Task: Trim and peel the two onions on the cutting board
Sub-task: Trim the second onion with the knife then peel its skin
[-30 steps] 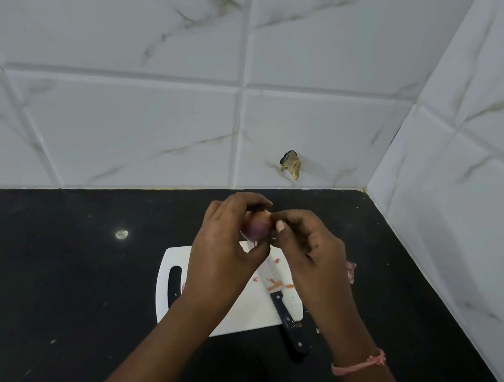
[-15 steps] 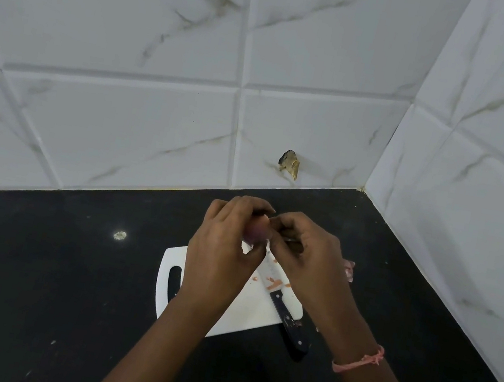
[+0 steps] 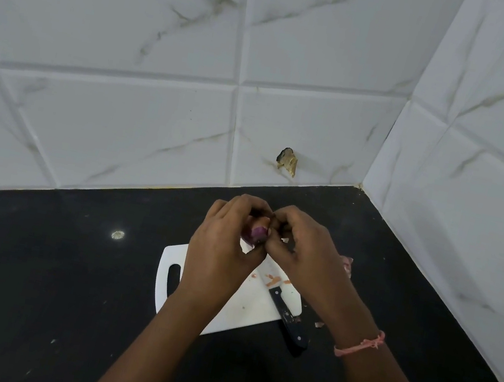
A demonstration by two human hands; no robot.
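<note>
A small purple onion [image 3: 257,234] is held up above the white cutting board [image 3: 248,311]. My left hand [image 3: 223,253] grips it with curled fingers. My right hand [image 3: 301,250] touches it from the right, fingertips pinching at its skin. Most of the onion is hidden by my fingers. A black-handled knife [image 3: 287,316] lies on the board, handle over its near right edge. Small peel scraps [image 3: 272,280] lie on the board near the blade. Pinkish onion pieces [image 3: 346,264] sit on the counter behind my right hand; a second onion cannot be made out.
The board lies on a black countertop [image 3: 44,272] in a corner of white tiled walls [image 3: 130,68]. The right wall [image 3: 478,197] runs close to my right arm. A chipped spot [image 3: 287,161] marks the back wall. A small peel bit [image 3: 318,324] lies right of the knife.
My hands have stayed together over the board. The onion has turned in my left hand, showing more purple flesh, and my right fingers have shifted on its skin.
</note>
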